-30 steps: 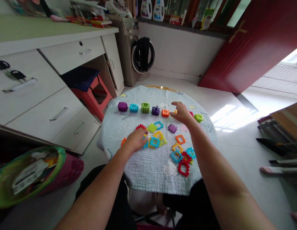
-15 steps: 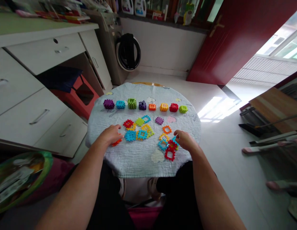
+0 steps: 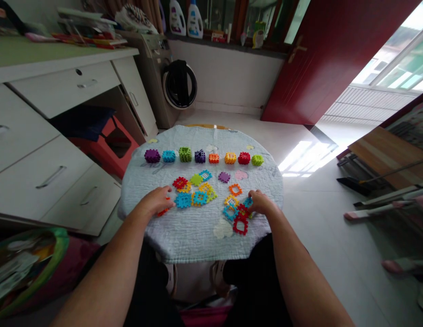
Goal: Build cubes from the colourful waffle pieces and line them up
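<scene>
From my remote seat I count eight blocks in a row toward the far edge of one tabletop. Nearer me, I make out five loose blue pieces, three red pieces, two orange pieces and one purple piece; the yellow pieces and lime pieces overlap too much to total.

On the left of the counter, your left hand partly hides an orange piece; on its right, your right hand partly covers a blue piece, grip unverifiable. Left of the counter, the bin is cut off.
</scene>
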Demonstrator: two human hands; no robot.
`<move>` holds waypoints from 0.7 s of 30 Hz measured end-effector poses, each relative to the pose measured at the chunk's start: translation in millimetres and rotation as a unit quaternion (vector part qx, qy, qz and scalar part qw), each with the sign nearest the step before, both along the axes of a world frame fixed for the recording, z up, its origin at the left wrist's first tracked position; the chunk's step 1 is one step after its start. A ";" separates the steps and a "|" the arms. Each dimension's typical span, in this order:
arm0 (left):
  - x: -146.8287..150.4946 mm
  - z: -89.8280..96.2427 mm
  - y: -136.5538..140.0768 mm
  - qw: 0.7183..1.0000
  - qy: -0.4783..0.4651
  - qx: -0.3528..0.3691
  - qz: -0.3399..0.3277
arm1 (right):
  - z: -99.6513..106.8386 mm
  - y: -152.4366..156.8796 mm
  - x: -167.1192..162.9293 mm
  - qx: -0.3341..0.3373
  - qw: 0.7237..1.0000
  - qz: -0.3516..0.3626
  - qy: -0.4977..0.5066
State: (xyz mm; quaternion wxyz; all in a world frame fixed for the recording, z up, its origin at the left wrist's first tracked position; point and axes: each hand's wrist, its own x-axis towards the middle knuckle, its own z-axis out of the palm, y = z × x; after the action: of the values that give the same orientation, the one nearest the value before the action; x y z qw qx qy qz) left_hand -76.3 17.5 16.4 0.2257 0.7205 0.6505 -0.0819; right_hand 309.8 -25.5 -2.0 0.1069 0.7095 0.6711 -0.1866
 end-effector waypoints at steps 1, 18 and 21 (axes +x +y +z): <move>0.2 0.3 -0.5 1.000 -0.003 0.001 0.000 | -0.5 1.3 0.2 0.002 1.000 0.004 0.003; -0.9 -6.4 -0.3 0.999 -0.045 0.004 0.005 | 7.1 10.7 -11.5 0.114 0.982 0.006 0.153; -1.6 -7.4 0.5 0.999 -0.048 0.009 0.007 | 7.6 7.3 -8.4 0.107 0.985 -0.027 0.134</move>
State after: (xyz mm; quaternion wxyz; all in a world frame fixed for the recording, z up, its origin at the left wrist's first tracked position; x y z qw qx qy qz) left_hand -77.9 17.9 9.0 0.2508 0.7212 0.6445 -0.0394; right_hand 301.4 -18.2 5.7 -0.0652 0.7031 0.6763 -0.2099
